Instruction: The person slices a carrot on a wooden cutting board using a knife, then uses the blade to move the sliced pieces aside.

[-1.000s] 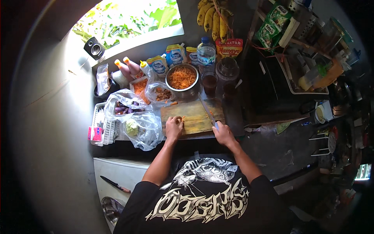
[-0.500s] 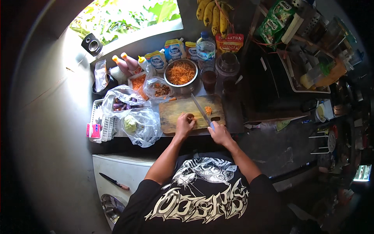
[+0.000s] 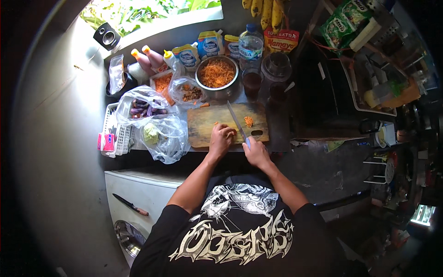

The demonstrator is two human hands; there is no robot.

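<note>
Holding the knife (image 3: 237,119) by its blue handle (image 3: 248,141), the R hand (image 3: 256,153) is wrapped firmly round it, blade slanting fwd & left over the wooden board (image 3: 200,134). L hand (image 3: 223,136) is on the board just left of the blade, fingers curled; a bit of orange (image 3: 234,132) shows by the fingertips, but can't tell if it's pinched or just covered. Small pile of orange shreds (image 3: 248,122) lies on the board, R of the blade, nr the hand slot (image 3: 256,133). Main risk, I'd say: L fingertips are v. close to the blade, so a slip or a fingertip poking out could mean a nick. Also poss.: a wide sweep of the knife to the R might scatter the pile off the board. Steel bowl (image 3: 226,94) heaped w/ more shreds stands just beyond, w/ a glass (image 3: 252,85) of dark liquid beside it; reaching too far w/ the tip could knock either, prob. w/ a spill. Board's near side is close to the counter (image 3: 279,138) edge, so hard pressing there might tip it if it overhangs; can't tell.
</note>
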